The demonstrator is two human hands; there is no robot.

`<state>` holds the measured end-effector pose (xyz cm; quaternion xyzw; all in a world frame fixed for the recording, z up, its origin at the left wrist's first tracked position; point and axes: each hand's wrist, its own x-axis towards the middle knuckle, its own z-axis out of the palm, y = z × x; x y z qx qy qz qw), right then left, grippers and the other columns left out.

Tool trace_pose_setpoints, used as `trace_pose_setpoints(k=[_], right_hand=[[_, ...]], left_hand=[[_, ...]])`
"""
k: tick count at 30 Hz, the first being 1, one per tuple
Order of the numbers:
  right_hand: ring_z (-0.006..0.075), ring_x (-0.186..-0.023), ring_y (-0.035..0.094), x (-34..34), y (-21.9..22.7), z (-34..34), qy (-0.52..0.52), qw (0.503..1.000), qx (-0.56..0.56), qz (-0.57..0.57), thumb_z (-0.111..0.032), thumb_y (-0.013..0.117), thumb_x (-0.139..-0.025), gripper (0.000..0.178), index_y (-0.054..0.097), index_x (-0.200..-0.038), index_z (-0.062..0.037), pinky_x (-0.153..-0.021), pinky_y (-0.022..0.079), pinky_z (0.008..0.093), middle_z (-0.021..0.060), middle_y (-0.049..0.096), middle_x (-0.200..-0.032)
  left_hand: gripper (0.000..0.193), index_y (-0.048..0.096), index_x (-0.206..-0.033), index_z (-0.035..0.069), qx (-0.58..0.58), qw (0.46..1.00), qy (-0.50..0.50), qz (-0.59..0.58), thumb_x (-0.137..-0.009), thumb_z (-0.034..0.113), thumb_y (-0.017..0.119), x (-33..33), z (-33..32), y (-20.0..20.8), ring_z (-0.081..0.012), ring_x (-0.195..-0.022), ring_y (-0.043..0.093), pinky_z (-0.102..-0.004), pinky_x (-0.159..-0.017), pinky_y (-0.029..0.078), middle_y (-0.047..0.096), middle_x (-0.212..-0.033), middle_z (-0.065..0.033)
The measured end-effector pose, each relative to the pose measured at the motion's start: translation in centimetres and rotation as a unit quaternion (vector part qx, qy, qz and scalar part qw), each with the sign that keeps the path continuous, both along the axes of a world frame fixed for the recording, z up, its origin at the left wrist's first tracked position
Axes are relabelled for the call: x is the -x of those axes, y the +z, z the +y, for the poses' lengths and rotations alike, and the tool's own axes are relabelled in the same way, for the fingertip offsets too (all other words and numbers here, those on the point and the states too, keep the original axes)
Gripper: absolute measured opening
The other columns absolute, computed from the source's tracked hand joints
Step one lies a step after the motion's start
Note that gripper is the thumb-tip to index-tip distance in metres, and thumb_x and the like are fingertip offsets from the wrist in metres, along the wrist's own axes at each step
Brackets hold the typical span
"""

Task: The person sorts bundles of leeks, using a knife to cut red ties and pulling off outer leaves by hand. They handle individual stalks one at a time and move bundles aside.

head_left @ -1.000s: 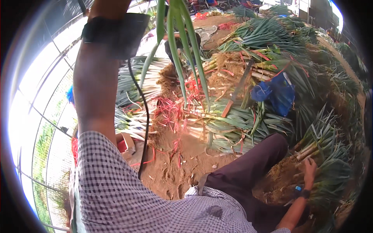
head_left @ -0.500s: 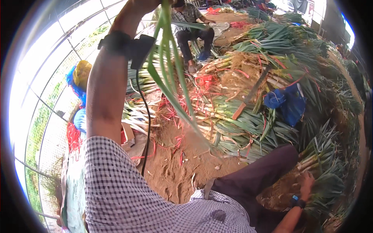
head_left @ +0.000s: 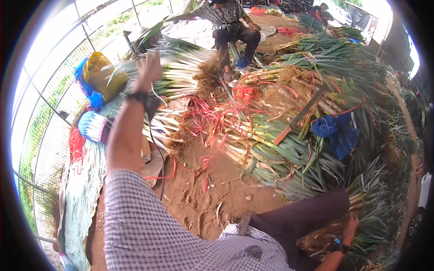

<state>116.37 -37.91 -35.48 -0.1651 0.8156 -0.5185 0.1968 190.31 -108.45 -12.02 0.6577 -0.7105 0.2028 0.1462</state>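
Note:
My left arm reaches forward, and my left hand [head_left: 150, 70], smeared by motion, is beside a pile of long green onions [head_left: 181, 74] with white stems and bushy roots. A pale and green blurred streak, apparently a green onion, passes either side of that hand; whether my fingers grip it is unclear. My right hand [head_left: 350, 226] is low beside my bent right knee, touching leafy green onions [head_left: 370, 203] with soil-covered roots; its fingers are partly hidden among them. In front of me lies another heap of uncleaned green onions [head_left: 275, 144].
A long blade with an orange-brown handle [head_left: 282, 135] lies on the heap beside a blue bag [head_left: 337, 131]. Red ties [head_left: 203, 119] litter the sandy floor [head_left: 203, 198]. A co-worker [head_left: 233, 27] sits ahead. Yellow sacking [head_left: 104, 77] and mesh fencing [head_left: 49, 117] are left.
My left hand has come down and left from the top edge, where green onion leaves hung from it, to the pile. My right hand has shifted slightly lower among the onions.

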Motion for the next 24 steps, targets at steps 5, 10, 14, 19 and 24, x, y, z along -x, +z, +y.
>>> trace_pose_setpoints(k=[5,10,14,19,24], right_hand=[[0.0233,-0.083,0.061,-2.5,1.6,4.2,-0.077,0.993,0.04,-0.077,-0.024,0.058,-0.094,0.033,0.052,-0.115,0.0009,-0.069,0.05,0.036,0.0115,0.061,-0.094],[0.0229,-0.078,0.061,-3.5,3.1,11.4,-0.119,0.982,0.08,-0.123,-0.026,0.058,-0.094,0.033,0.048,-0.118,-0.0041,-0.065,0.054,0.0343,0.0104,0.06,-0.095],[0.021,-0.078,0.06,2.2,-0.1,20.1,-0.063,0.953,0.23,-0.187,-0.027,0.058,-0.094,0.029,0.051,-0.112,-0.0062,-0.067,0.055,0.0369,0.0112,0.06,-0.096],[0.0222,-0.105,0.058,-6.3,0.0,15.9,-0.075,0.817,-0.314,0.477,-0.009,0.047,-0.094,0.038,0.052,-0.13,-0.0029,-0.088,0.05,0.0353,0.0126,0.057,-0.118],[0.0315,-0.127,0.045,-7.7,11.5,20.2,-0.152,0.828,-0.324,0.432,0.0,0.04,-0.09,0.045,0.052,-0.132,-0.0088,-0.108,0.035,0.0404,0.0143,0.052,-0.133]], left_hand=[[0.031,0.067,-0.1,-0.002,-0.282,0.943,-0.165,0.054,-0.077,0.018,0.059,3.7,10.6,-28.2,-0.0365,-0.092,0.066,-0.0464,-0.077,0.053,0.067,-0.097,-0.0254],[0.036,0.071,-0.094,0.001,-0.472,0.784,-0.389,0.106,-0.077,0.032,0.061,25.4,22.4,-33.4,-0.0385,-0.088,0.066,-0.0473,-0.078,0.051,0.069,-0.093,-0.021],[0.02,0.069,-0.086,0.001,-0.426,0.753,-0.494,0.084,-0.074,0.013,0.059,40.3,27.0,-23.5,-0.0378,-0.084,0.067,-0.0468,-0.069,0.053,0.068,-0.086,-0.0207],[0.015,0.061,-0.081,0.004,-0.197,0.645,-0.708,0.209,-0.073,0.016,0.062,52.9,32.2,-15.1,-0.04,-0.07,0.06,-0.0477,-0.063,0.049,0.06,-0.072,-0.018],[0.022,0.062,-0.109,0.006,-0.106,0.547,-0.824,-0.1,-0.088,0.013,0.06,65.6,42.4,-6.0,-0.0222,-0.075,0.064,-0.0349,-0.068,0.051,0.067,-0.086,-0.0085]])
